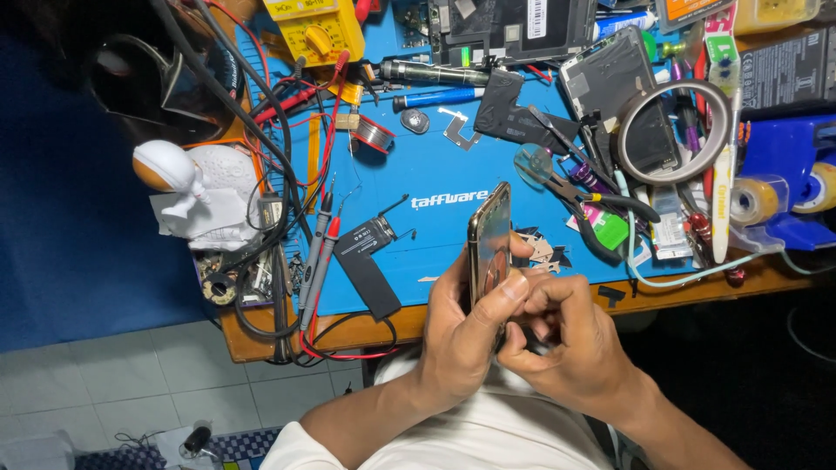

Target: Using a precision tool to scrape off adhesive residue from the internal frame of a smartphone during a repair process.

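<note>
A gold-edged smartphone (490, 235) stands on its side edge, tilted up over the front of the blue work mat (435, 165). My left hand (461, 335) grips it from below, thumb laid across its lower face. My right hand (566, 335) is curled against the phone's lower end, fingertips pinched at its edge; I cannot tell if a small tool or part sits between them. A flat black battery (366, 261) with a short cable lies on the mat to the left of my hands.
Red and black probe leads (318, 252) lie at the mat's left, with a yellow multimeter (315, 30) at the back. A tape ring (670, 130), green-handled pliers (601, 213), phone parts and tape rolls (753, 200) crowd the right. A white figurine (187, 187) stands at the left.
</note>
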